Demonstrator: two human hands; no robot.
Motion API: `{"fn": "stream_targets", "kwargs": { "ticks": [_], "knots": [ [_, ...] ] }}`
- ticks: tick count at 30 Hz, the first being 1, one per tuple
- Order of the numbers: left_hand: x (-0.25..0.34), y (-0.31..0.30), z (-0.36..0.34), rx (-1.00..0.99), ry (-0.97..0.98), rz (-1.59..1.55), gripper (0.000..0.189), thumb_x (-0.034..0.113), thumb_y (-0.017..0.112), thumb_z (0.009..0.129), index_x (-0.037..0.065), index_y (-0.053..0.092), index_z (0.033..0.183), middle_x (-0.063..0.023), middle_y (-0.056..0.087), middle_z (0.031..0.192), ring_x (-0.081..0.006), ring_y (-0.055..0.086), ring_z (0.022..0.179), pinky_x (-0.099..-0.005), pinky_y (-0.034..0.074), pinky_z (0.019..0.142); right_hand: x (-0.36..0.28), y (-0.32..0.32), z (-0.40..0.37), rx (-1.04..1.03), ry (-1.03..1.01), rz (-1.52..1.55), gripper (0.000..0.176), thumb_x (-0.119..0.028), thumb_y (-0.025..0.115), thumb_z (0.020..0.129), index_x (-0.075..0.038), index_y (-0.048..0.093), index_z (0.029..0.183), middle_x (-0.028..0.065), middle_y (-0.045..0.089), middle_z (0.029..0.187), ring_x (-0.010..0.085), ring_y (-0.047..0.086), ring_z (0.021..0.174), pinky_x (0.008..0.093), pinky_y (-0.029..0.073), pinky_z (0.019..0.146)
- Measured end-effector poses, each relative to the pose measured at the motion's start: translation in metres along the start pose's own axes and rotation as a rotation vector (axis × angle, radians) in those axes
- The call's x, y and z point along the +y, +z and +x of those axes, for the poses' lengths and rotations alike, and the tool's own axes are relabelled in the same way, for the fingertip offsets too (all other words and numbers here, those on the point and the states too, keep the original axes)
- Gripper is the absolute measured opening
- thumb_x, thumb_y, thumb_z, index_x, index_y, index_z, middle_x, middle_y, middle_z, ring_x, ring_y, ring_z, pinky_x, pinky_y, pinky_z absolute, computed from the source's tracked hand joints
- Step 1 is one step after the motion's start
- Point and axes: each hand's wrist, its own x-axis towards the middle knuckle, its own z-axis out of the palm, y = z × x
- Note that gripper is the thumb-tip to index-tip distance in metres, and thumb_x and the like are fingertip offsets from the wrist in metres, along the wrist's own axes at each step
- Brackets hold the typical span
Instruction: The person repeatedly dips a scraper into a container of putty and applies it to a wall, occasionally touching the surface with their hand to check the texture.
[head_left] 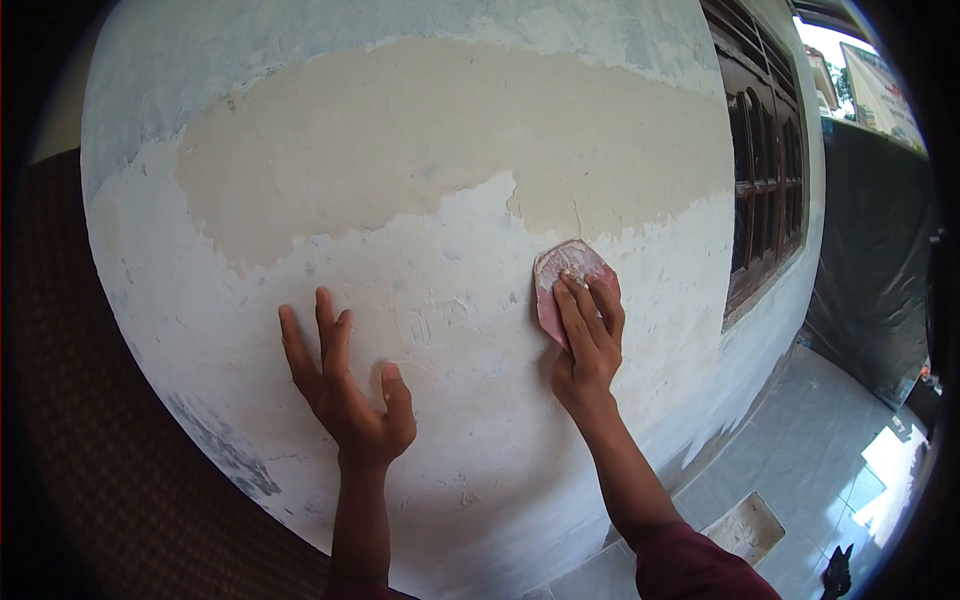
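Note:
Fingers spread apart, my left hand point(355, 395) is open at the white lower part of the wall point(450, 320), holding nothing. My right hand point(588, 345) presses a flat pink sheet point(548, 312), perhaps sandpaper, against the wall just below the beige patch point(380, 140). White powder or filler smears the sheet's upper part. Part of the sheet is covered by my fingers. Around both hands the white coat shows scratches, ridges and small grey marks; its ragged upper edge meets the beige area.
A dark wooden window point(765, 160) is set into the wall at the right. Below it, a shallow white-smeared tray point(747, 530) stands on the grey tiled floor point(800, 440). Dark sheeting point(870, 250) hangs at the far right. A brown patterned surface point(80, 400) borders the wall at left.

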Motion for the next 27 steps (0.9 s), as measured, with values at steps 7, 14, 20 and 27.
{"fn": "stream_targets", "kwargs": {
  "ticks": [7,14,20,27],
  "knots": [
    [0.001,-0.002,0.001,-0.018,0.007,0.022,0.055,0.023,0.051,0.099,-0.001,0.041,0.147,-0.0274,0.042,0.159,-0.0495,0.018,0.155,-0.0576,0.017,0.123,-0.003,0.004,0.016,0.062,-0.004,-0.011,0.055,0.018,0.056,0.077,0.001,0.072,0.126,0.0151,0.072,0.128,0.0367,0.057,0.130,0.0444,0.044,0.113],
    [0.000,-0.002,0.000,-0.020,0.012,0.032,0.054,0.024,0.051,0.099,-0.001,0.042,0.146,-0.0270,0.043,0.158,-0.0491,0.018,0.155,-0.0573,0.017,0.124,-0.003,0.014,0.010,0.021,-0.062,0.021,0.065,0.017,0.061,0.064,0.000,0.071,0.127,0.0121,0.071,0.130,0.0345,0.056,0.131,0.0462,0.040,0.111],
    [-0.001,-0.001,0.000,-0.014,0.018,0.033,0.054,0.025,0.051,0.100,-0.002,0.042,0.145,-0.0272,0.044,0.158,-0.0491,0.019,0.155,-0.0573,0.017,0.123,-0.002,0.001,-0.014,0.016,-0.032,0.034,0.064,0.016,0.061,0.063,0.001,0.072,0.124,0.0135,0.072,0.128,0.0348,0.057,0.130,0.0447,0.041,0.110],
    [0.000,-0.002,0.000,-0.027,0.010,0.035,0.053,0.024,0.051,0.100,-0.002,0.043,0.145,-0.0272,0.044,0.158,-0.0490,0.019,0.155,-0.0571,0.016,0.124,-0.016,0.021,0.039,0.116,-0.073,0.052,0.062,0.021,0.057,0.067,0.002,0.073,0.124,0.0148,0.073,0.126,0.0358,0.060,0.126,0.0446,0.045,0.111]
  ]
}}
